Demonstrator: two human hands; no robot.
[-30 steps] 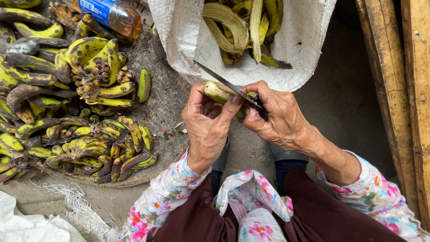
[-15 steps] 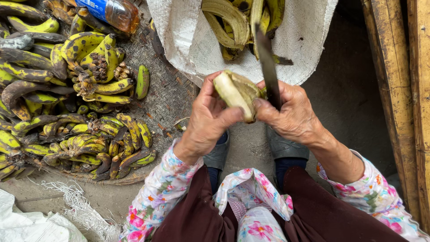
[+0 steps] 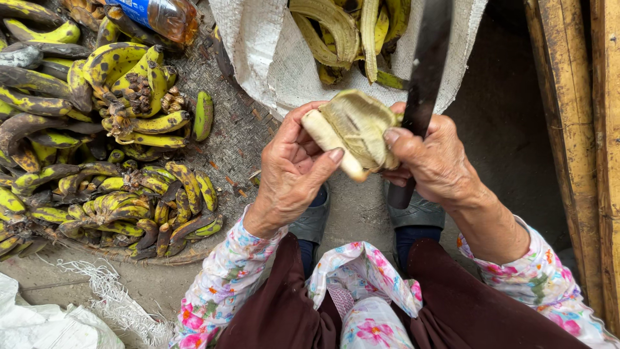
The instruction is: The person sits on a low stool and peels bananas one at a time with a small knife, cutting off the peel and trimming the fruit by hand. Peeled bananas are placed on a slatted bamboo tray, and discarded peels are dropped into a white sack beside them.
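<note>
My left hand [image 3: 292, 169] grips a half-peeled banana [image 3: 329, 137], pale flesh showing at its left end. My right hand [image 3: 431, 160] holds a long dark knife [image 3: 423, 84] with the blade pointing up, and its thumb pulls a flap of banana peel [image 3: 363, 124] away from the fruit. Both hands are raised over my lap, in front of a white woven sack [image 3: 271, 58] that holds several loose green-yellow peels [image 3: 336, 29].
A heap of spotted green-yellow bananas [image 3: 110, 142] lies on a woven mat [image 3: 239, 136] at the left. A plastic bottle [image 3: 161, 14] lies at its top. Wooden planks [image 3: 581, 142] run down the right side. White plastic sheeting [image 3: 39, 323] sits bottom left.
Both hands have lifted the banana closer to the camera. The knife swung from lying across the fruit to blade-up, and the peel now hangs open with more flesh exposed.
</note>
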